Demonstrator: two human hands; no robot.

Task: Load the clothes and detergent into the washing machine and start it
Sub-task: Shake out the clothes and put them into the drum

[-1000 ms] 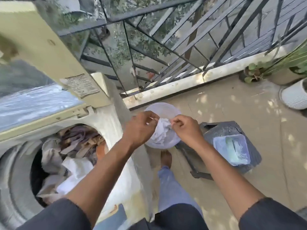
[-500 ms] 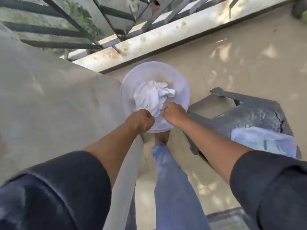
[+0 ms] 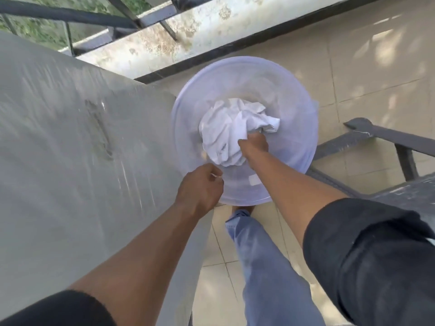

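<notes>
A crumpled white cloth (image 3: 226,128) lies at the bottom of a translucent lavender bucket (image 3: 299,137) on the tiled floor. My right hand (image 3: 255,143) reaches deep into the bucket and grips the cloth at its right side. My left hand (image 3: 200,187) is at the bucket's near rim with its fingers curled over the edge. The washing machine (image 3: 82,149) shows only as a grey panel on the left, touching the bucket. Its drum and the detergent are out of view.
A dark grey stool (image 3: 388,137) stands right of the bucket. A stained concrete ledge (image 3: 188,31) with metal railing runs along the back. My leg in blue jeans (image 3: 263,267) stands on the tiles just below the bucket.
My view has dropped closer over the bucket. My left hand let go of the white cloth and moved to the near rim. My right hand went deeper and took hold of the cloth.
</notes>
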